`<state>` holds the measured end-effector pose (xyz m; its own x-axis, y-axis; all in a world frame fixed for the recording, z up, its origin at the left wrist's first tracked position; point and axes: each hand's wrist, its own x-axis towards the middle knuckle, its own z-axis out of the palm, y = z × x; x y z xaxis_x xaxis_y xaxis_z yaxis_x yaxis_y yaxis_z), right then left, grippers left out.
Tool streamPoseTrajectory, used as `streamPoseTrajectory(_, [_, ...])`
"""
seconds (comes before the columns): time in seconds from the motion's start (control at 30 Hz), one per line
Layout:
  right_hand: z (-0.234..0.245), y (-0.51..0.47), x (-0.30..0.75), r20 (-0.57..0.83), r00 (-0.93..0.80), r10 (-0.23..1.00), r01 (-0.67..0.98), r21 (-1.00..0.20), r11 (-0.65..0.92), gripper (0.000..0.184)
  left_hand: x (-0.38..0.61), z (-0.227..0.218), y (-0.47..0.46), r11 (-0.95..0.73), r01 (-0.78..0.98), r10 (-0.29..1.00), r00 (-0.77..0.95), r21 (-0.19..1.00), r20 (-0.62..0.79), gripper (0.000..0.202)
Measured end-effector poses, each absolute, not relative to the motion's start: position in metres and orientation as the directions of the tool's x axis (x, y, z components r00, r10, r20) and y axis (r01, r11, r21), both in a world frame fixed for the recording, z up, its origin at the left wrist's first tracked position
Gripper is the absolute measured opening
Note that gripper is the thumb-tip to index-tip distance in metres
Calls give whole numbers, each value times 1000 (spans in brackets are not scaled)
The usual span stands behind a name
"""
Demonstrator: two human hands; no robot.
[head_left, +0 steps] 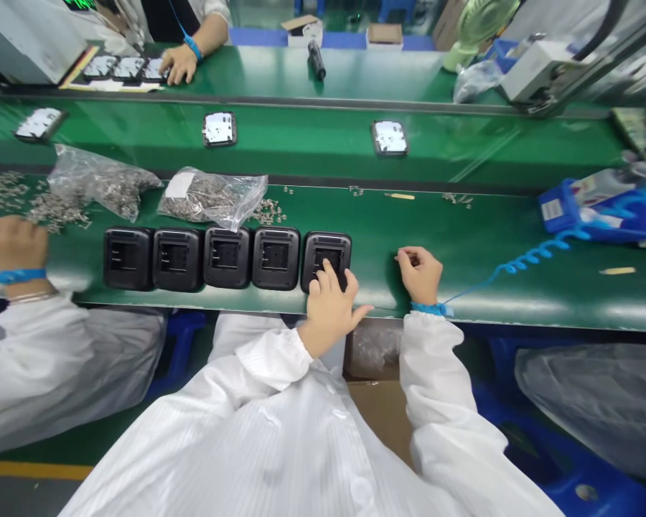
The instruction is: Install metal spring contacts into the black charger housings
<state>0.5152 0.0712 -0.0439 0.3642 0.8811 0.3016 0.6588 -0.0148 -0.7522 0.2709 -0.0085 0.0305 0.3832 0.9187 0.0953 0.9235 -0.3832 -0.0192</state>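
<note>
Several black plastic device housings [227, 260] stand in a row along the front of the green bench. My left hand [331, 309] is over the rightmost housing [327, 243], fingers spread, with the index fingertip in its square recess. That hand holds nothing. To the right, my right hand [420, 276] rests close to the bench edge with its fingers curled together. Whatever it may hold is hidden by the fingers. A blue wrist strap [431, 309] with a coiled cord is on my right wrist.
Behind the row lie a bag of small metal parts [204, 199], another such bag [105, 179] and loose parts [59, 212]. A co-worker's hand [13, 244] is at left, another [180, 64] across the belt. White-topped units [219, 129] sit on the belt. A blue bin [560, 208] stands right.
</note>
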Motion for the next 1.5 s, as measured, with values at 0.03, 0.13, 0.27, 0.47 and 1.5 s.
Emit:
streamPoseTrajectory(0.03, [-44,71,515,301,366,881,654,-756,-14,27,271,31,-8,-369,929,924,370,-30,91,83])
streamPoseTrajectory(0.13, [-44,70,515,300,380,875,641,-767,-15,28,266,31,-9,-359,932,922,363,-51,134,83])
streamPoseTrajectory(0.27, [-43,69,512,306,400,864,633,-774,-20,30,246,21,-16,-502,864,810,483,-30,333,70])
streamPoseTrajectory(0.47, [-45,70,512,307,432,848,638,-769,-47,31,187,-17,-35,-734,676,559,650,-56,516,37])
streamPoseTrajectory(1.5, [49,46,249,188,-143,972,719,-655,233,38,69,-159,-34,-579,807,691,412,113,594,15])
